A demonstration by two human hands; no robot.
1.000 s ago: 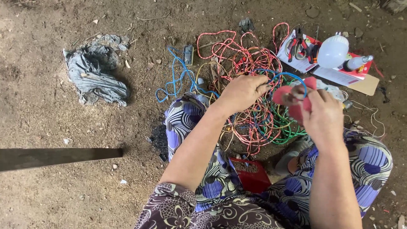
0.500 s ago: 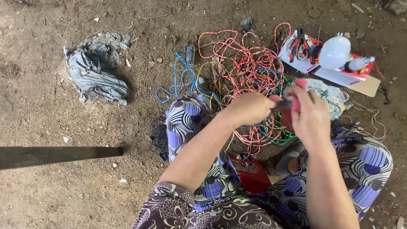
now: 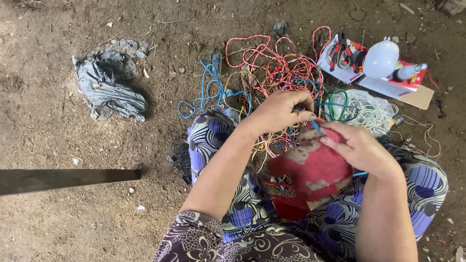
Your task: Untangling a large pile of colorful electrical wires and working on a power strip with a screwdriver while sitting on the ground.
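Observation:
I sit on bare earth with my knees apart, in blue and white patterned cloth. My right hand (image 3: 361, 148) grips a worn red round object (image 3: 310, 167) with pale patches, held over my lap. My left hand (image 3: 281, 111) pinches a thin blue wire (image 3: 315, 125) at the top edge of that red object. Just beyond both hands lies a tangle of red, orange, green and blue wires (image 3: 281, 73) on the ground.
A crumpled grey rag (image 3: 107, 82) lies at the far left. A white bulb (image 3: 381, 59), pliers (image 3: 342, 48) and a red and white card packet (image 3: 407, 80) sit at the top right, beside a clump of white wire (image 3: 371, 114). A dark flat bar (image 3: 68, 179) crosses the left.
Both hands have drawn back from the wire tangle toward my lap. The red object has come closer and looks larger, and my left hand has closed on the blue wire at its rim.

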